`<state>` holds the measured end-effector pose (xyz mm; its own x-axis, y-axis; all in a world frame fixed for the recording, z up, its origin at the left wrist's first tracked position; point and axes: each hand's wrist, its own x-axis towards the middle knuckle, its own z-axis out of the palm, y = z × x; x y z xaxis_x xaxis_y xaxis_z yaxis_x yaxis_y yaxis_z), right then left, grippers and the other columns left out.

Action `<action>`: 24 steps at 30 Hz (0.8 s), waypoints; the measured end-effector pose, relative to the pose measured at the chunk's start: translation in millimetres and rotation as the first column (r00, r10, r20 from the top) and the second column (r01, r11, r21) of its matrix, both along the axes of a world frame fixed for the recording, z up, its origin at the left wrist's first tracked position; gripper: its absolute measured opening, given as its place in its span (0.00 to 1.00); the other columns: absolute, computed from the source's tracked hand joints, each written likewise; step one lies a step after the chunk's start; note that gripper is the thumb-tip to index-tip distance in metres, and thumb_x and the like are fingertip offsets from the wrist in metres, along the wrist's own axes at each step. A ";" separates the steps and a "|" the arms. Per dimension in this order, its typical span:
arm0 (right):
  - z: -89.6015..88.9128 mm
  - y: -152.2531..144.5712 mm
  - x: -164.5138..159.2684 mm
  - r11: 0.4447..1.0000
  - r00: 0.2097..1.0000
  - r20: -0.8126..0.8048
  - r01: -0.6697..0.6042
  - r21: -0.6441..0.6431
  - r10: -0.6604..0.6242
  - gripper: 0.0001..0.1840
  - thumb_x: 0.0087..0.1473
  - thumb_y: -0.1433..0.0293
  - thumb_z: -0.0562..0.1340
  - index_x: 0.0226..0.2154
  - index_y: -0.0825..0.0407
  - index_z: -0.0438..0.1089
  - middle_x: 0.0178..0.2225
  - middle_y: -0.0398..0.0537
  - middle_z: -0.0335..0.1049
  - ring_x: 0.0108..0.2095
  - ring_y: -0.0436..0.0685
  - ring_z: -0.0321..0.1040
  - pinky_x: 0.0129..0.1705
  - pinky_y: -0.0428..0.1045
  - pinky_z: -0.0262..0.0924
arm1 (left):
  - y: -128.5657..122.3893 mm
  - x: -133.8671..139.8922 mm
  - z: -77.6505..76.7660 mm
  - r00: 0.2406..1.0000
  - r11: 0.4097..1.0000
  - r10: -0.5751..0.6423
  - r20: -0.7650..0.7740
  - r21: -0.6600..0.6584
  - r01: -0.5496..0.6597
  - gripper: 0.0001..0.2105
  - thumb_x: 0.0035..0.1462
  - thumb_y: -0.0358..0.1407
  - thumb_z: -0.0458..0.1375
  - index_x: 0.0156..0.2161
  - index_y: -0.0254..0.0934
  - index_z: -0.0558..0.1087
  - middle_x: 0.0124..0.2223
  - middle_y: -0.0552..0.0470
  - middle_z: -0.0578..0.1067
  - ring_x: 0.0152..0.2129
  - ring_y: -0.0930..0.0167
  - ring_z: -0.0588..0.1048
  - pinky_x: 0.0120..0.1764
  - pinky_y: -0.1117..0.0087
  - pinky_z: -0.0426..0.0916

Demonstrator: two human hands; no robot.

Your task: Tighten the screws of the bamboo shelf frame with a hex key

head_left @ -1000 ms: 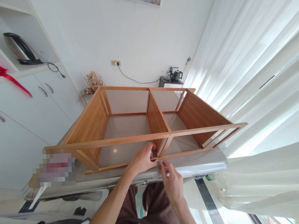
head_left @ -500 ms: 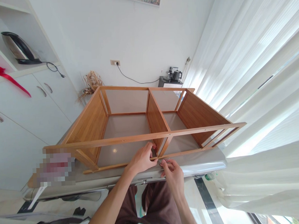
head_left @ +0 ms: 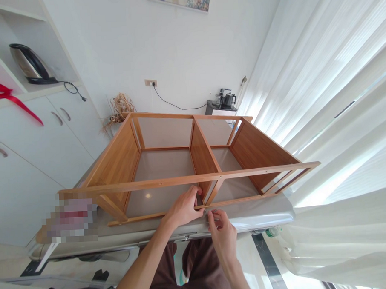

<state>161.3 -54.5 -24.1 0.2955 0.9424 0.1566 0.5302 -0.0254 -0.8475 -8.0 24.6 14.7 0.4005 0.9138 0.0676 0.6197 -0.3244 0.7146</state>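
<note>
A brown wooden shelf frame (head_left: 169,179) lies on its side on a grey-topped table, split by a middle panel (head_left: 204,150). My left hand (head_left: 184,206) is closed round the near lower rail, just left of the foot of the middle panel, with its fingertips inside the frame. Close beside it, my right hand (head_left: 221,226) pinches a small thin metal tool (head_left: 206,213) that looks like a hex key. The tool's tip is near the rail's joint; whether it sits in a screw is too small to tell. Screw heads (head_left: 221,177) dot the upper rail.
White cabinets with a kettle (head_left: 32,64) and red ribbon (head_left: 16,101) stand at left. Dried stalks (head_left: 121,107) and a small stand with a coffee maker (head_left: 223,99) are behind the frame. Curtains (head_left: 338,112) hang at right; a bottle (head_left: 272,231) lies below the table edge.
My right hand has shifted slightly, its fingers turning with the small tool. The left hand keeps its hold on the rail, and the whole view has tilted a little.
</note>
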 end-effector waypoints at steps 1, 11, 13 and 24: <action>-2.0 -0.1 0.3 1.000 0.998 0.055 -0.004 0.018 0.003 0.24 0.65 0.45 0.56 0.37 0.48 0.72 0.33 0.48 0.82 0.23 0.56 0.75 0.28 0.48 0.66 | 0.0 0.0 0.3 1.000 1.000 0.000 0.000 -0.002 0.000 0.20 0.53 0.36 0.62 0.51 0.41 0.65 0.36 0.54 0.74 0.32 0.66 0.76 0.36 0.67 0.65; -13.4 -2.5 6.0 0.969 0.913 0.408 -0.123 0.215 0.026 0.25 0.73 0.53 0.50 0.38 0.49 0.75 0.31 0.46 0.80 0.23 0.52 0.75 0.27 0.45 0.61 | -0.2 -0.5 0.3 1.000 1.000 0.005 0.016 -0.008 -0.005 0.20 0.53 0.35 0.63 0.50 0.41 0.65 0.37 0.54 0.75 0.32 0.66 0.76 0.36 0.67 0.66; -11.9 -1.7 5.7 0.973 0.922 0.384 -0.125 0.196 0.041 0.25 0.72 0.51 0.50 0.38 0.48 0.75 0.32 0.47 0.81 0.23 0.53 0.75 0.27 0.46 0.61 | -0.4 -0.4 0.8 1.000 1.000 0.007 0.018 -0.013 -0.007 0.20 0.53 0.35 0.63 0.50 0.41 0.66 0.37 0.54 0.75 0.32 0.66 0.76 0.36 0.67 0.67; 2.5 11.3 6.3 0.994 0.938 -0.344 -0.004 -0.113 -0.035 0.29 0.55 0.41 0.64 0.32 0.50 0.70 0.30 0.54 0.82 0.18 0.59 0.74 0.24 0.50 0.67 | -1.0 0.8 6.7 1.000 1.000 0.008 -0.011 -0.020 -0.008 0.20 0.53 0.36 0.63 0.50 0.41 0.65 0.35 0.55 0.74 0.32 0.66 0.76 0.36 0.67 0.66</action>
